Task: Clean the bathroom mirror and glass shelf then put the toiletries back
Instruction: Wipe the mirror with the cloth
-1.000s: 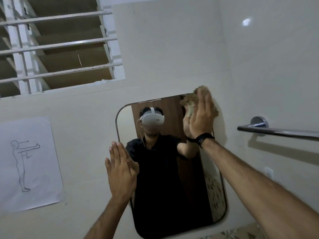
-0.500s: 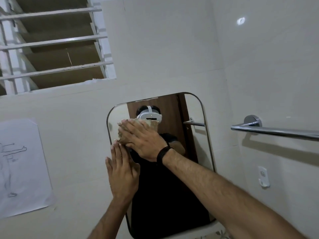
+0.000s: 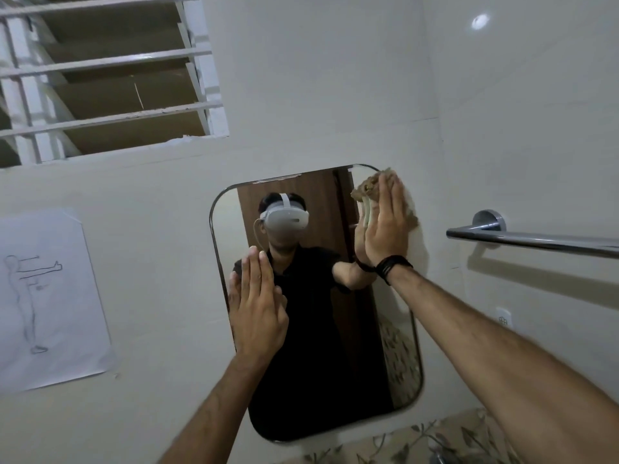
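Pressing cloth against mirror, right hand flat

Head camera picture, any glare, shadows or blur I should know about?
In the head view, one small glare spot sits on the upper right wall; the towel bar casts a soft shadow beneath it; light is dim and even; the mirror looks sharp.

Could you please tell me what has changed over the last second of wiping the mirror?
The right hand, pressing the cloth flat, swept left across the upper mirror and then back to its top right corner. The left hand stayed flat against the mirror's left edge; nothing was taken or released.
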